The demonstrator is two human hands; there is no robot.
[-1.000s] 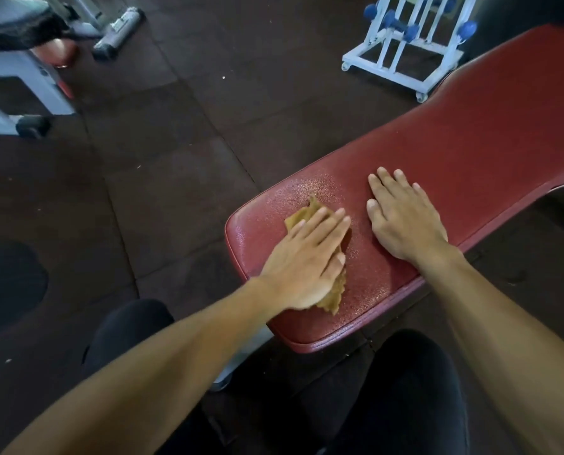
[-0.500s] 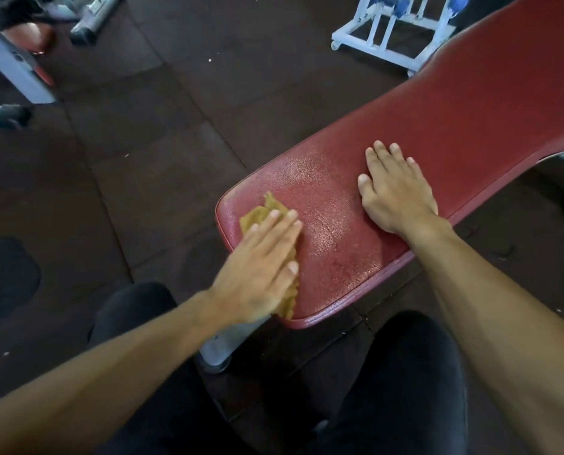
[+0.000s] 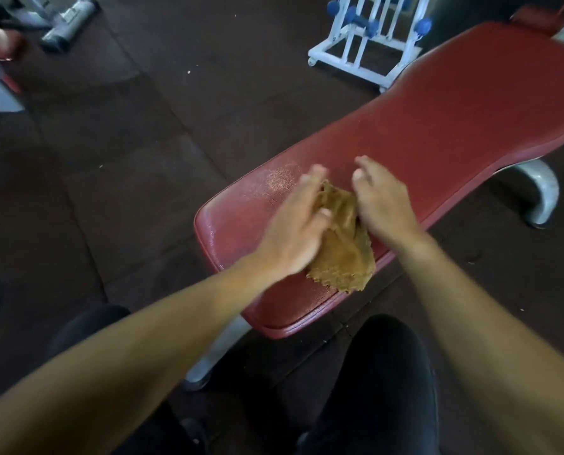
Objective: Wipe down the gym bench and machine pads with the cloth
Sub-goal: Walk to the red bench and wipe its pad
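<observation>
Head view: I see a tan cloth lying on the near end of the red bench, between both hands. Left hand, blurred, fingers straight, lies flat against the cloth's left side. Right hand sits at its right edge, fingers loosely bent; whether it pinches the cloth I cannot tell.
</observation>
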